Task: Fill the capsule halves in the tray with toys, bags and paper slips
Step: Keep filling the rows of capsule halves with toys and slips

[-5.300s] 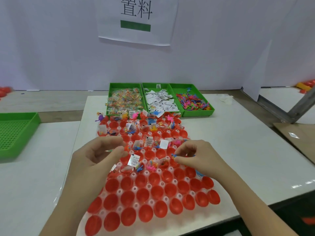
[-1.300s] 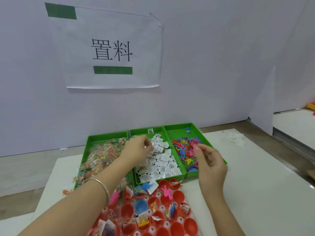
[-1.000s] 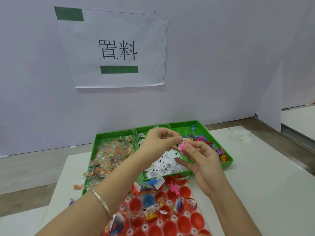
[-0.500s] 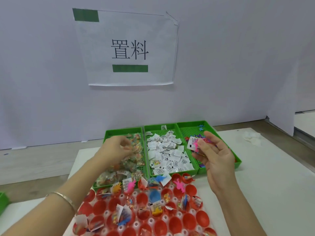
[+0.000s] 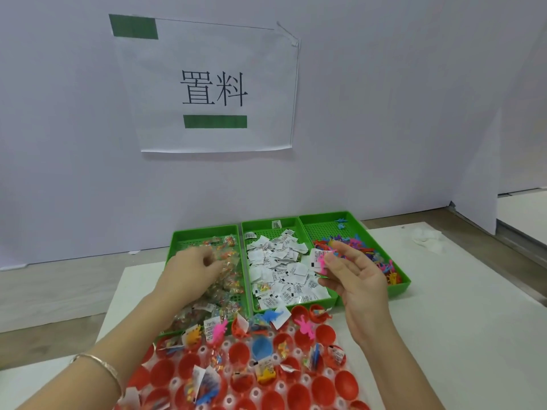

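Observation:
A clear tray of red capsule halves point(image 5: 307, 393) lies nearest me; its far rows hold toys, bags and slips. Behind it stand three green bins: clear bags point(image 5: 228, 279) on the left, paper slips point(image 5: 281, 270) in the middle, coloured toys point(image 5: 373, 255) on the right. My left hand point(image 5: 192, 267) reaches into the bag bin, fingers curled down among the bags; whether it grips one is hidden. My right hand point(image 5: 352, 276) hovers palm-up over the slip and toy bins, its thumb pinching a pink toy and a paper slip point(image 5: 319, 261).
The white table point(image 5: 461, 321) carries all the bins and the tray. A crumpled white wad point(image 5: 426, 239) lies at its far right. A white wall with a printed paper sign point(image 5: 213, 87) rises just behind the bins.
My left hand has moved from the slip bin, past my right hand where it left a slip, into the bag bin. My right hand stays raised with the toy and slip.

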